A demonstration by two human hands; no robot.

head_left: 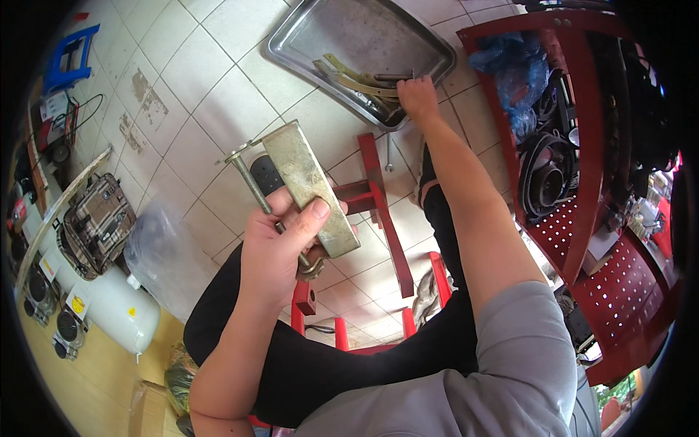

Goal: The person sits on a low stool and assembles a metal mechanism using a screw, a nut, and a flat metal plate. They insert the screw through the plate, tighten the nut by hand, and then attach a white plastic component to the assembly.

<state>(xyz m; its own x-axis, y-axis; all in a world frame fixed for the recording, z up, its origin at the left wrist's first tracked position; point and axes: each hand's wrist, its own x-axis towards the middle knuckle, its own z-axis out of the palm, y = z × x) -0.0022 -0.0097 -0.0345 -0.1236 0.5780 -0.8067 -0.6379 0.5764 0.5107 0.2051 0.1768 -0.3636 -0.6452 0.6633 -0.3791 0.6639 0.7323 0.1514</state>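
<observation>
My left hand (280, 237) is closed around a worn metal channel-shaped bracket (306, 171), with the thumb pressed on its flat face. Along the bracket's left side runs a long threaded bolt (251, 183), gripped together with it. Farther out, my right hand (417, 98) reaches into the near right corner of a shallow metal tray (291, 45). Its fingers curl down among the parts there, and their tips are hidden. Beside that hand lie curved brass-coloured strips (357, 84) and a dark rod-like piece (393, 76).
A wrench (389, 154) lies on the tiles by the tray. Between my legs stands a red metal frame (386, 211). To the right is a red shelf rack (575, 167) holding a blue plastic bag (520, 80). A white tank (120, 298) and checked bag (100, 222) are at left.
</observation>
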